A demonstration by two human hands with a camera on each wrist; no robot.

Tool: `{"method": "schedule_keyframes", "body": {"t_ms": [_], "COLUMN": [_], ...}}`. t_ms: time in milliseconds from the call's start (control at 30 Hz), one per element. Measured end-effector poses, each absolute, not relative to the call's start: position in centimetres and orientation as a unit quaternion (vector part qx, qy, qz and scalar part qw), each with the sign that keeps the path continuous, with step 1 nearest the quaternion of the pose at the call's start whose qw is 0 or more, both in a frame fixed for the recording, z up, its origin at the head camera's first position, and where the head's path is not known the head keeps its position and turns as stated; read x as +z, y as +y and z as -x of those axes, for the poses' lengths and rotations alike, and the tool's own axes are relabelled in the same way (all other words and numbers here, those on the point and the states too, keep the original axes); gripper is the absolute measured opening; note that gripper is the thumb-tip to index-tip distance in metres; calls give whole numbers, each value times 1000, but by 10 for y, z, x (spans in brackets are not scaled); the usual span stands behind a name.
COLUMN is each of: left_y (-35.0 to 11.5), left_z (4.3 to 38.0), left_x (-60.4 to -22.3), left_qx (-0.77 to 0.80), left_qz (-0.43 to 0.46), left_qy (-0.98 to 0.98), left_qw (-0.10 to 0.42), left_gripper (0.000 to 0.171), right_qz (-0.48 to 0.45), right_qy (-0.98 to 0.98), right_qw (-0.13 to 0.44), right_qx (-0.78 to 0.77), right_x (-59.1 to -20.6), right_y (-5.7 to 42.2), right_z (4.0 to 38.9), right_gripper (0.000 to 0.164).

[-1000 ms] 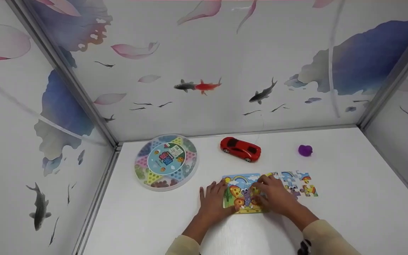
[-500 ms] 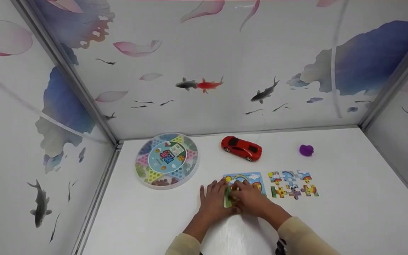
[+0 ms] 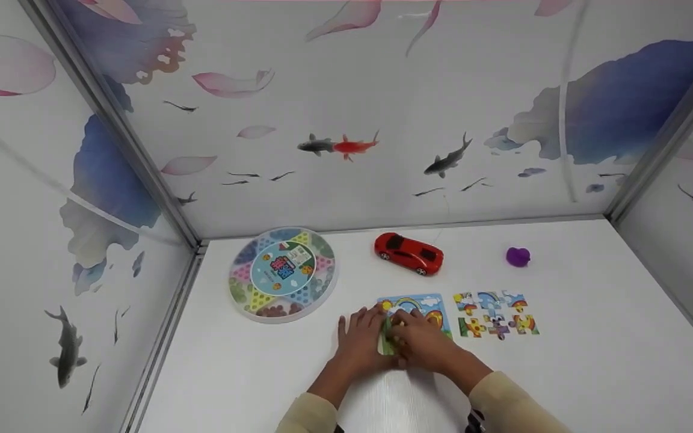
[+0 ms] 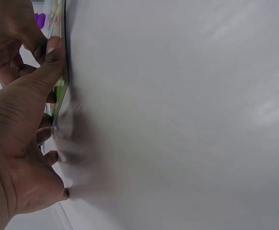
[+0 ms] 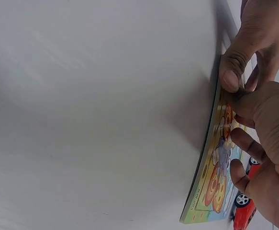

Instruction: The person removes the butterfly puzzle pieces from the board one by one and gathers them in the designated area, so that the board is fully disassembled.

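Note:
A picture puzzle board (image 3: 415, 300) with a cartoon scene lies on the white table in the head view. My left hand (image 3: 361, 341) holds its near left corner, thumb along the near edge and fingers at the left side. Bent over the same corner is my right hand (image 3: 425, 341), its fingertips close to the left thumb; I cannot tell whether they pinch a piece. The right wrist view shows the board's near edge (image 5: 201, 175) and printed caterpillar, with the right fingers (image 5: 248, 143) curled above. Several loose puzzle pieces (image 3: 495, 325) lie in two rows right of the board.
A round, clear-covered board game (image 3: 283, 273) lies at the back left. Behind the puzzle board stands a red toy car (image 3: 408, 254), with a small purple object (image 3: 518, 257) farther right. Printed white walls enclose the table (image 3: 250, 373) at the back and sides.
My right hand has moved left, from the board's right side to its near left corner, and has stayed there for the last half second. My left hand has kept its place.

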State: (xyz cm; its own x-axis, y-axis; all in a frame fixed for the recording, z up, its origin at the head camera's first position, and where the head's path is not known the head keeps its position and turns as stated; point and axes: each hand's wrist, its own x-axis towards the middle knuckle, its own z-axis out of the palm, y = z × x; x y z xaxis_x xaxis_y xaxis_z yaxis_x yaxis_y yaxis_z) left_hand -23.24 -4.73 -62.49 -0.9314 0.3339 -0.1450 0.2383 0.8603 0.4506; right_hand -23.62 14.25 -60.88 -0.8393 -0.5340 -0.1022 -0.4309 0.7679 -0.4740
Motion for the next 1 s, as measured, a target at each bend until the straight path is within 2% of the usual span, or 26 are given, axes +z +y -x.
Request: {"method": "schedule_keyframes", "body": {"t_ms": [133,333,700,867,1000], "left_y": [-50,-51,-48,-48,-47], "left_z": [234,234,236,235,234], "left_x": [-618,-616,-619,-619,-617], "left_qx": [216,213,199,202,196], "left_qz": [-156,-160,-154,-152,-151], "left_qy": [955,955,960,960,961], "left_qw": [129,131,121,122,120], "left_gripper": [103,101,100,99,99], "right_qz": [238,212,198,193,191], "right_qy": [944,954,957,965,969], "right_qw": [118,124,122,102,88], "right_qx": [-195,-171,-174,-145,-126], "right_x": [-606,-608,-612,-611,-609], "right_y": [137,130,125,122,119], "right_z": [235,235,233,229,226], "right_gripper": [46,55,52,67,72]}}
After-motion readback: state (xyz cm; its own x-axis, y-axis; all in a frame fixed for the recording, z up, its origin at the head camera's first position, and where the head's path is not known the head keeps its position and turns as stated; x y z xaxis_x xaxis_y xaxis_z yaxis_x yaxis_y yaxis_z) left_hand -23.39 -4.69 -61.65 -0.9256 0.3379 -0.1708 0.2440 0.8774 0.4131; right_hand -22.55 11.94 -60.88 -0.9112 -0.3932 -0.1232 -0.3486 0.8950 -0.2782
